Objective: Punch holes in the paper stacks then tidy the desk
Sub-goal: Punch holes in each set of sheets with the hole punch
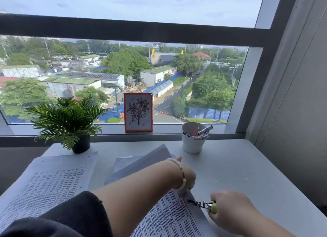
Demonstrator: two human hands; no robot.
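The right hand (228, 208) gripped the green-handled punch (203, 204) at the stack's (169, 217) right edge. The left hand (185, 174) pressed the stack on the desk (247, 166); its fingers were hidden. A pen in the cup (192, 144) read "MARKER".

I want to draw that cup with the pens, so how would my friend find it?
Look along the window sill to the desk's far right. The white cup stands there, right of the flower picture. It alone holds pens and markers; the dark pot holds a plant.

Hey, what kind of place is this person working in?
Probably an office or study desk by a high-floor window: printed paper stacks on a white desk, a cup of pens, and rooftops and streets far below outside.
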